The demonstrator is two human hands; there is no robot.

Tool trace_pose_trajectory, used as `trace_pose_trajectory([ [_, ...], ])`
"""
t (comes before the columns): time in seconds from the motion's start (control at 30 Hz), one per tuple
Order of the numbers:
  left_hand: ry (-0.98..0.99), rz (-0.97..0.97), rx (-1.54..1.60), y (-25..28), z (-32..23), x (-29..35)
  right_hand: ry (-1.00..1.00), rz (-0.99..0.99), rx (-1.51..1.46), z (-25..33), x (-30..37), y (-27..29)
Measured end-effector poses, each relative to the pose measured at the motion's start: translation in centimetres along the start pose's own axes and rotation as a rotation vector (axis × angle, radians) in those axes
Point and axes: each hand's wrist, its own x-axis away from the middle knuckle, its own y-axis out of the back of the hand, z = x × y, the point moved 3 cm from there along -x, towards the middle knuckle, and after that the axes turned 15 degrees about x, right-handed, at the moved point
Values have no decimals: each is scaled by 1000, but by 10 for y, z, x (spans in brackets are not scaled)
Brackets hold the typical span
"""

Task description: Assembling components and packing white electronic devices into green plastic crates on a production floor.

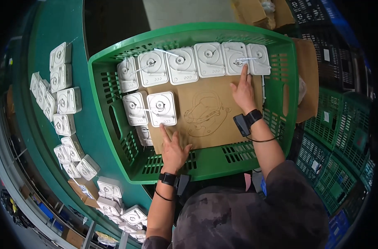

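Observation:
A green plastic basket [189, 31] holds several white square units, each with a round recess and a thin arm, like small record players. They stand in a row along its far side and in a shorter row at the left, with a brown cardboard sheet [238, 124] under or beside them. My left hand [175, 151] is open, its index fingertip at the near edge of a white unit [161, 106]. My right hand [243, 92], also open, has its index finger stretched to the near edge of another white unit [234, 54] in the far row. Neither hand grips anything.
On the green table [79, 137] at the left lie many more white units [68, 99], some stacked, and a small cardboard box [83, 193]. Stacked green crates [334, 182] stand at the right, beside an open cardboard box [309, 83]. A drawing [205, 112] marks the sheet.

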Motion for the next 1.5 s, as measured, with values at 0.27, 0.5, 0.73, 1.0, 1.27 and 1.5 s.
trace_pose_trajectory([
  [0.27, 18, 61, 20, 0, -8, -1, 8, -51, 8, -6, 4, 5],
  [0.5, -29, 45, 36, -7, 6, -3, -19, 5, -50, -1, 7, 5],
  [0.73, -74, 21, -6, -14, 12, -5, -45, 50, -52, -5, 14, 12],
  [1.0, -26, 25, -55, -9, 14, -4, 49, -129, -40, -1, 9, 20],
  [1.27, -73, -16, 29, -5, 5, -3, 81, -240, -56, -34, 22, 14],
  [1.5, -197, -194, -22, 16, 11, 22, 174, -150, -110, -26, 63, 15],
])
